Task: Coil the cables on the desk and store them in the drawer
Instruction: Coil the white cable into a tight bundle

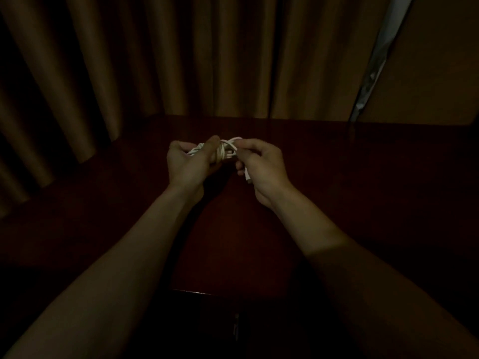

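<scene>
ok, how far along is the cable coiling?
Done: the white cable is mostly wound into a small bundle.
In hand: the left hand grips the bundle above the desk. The right hand pinches the loose tail, and the plug end hangs below it.
Left: secure the tail, then store it in the drawer, which is too dark to make out.

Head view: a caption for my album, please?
Left hand grips a coiled white cable, right hand pinches its loose end, over a desk.
</scene>
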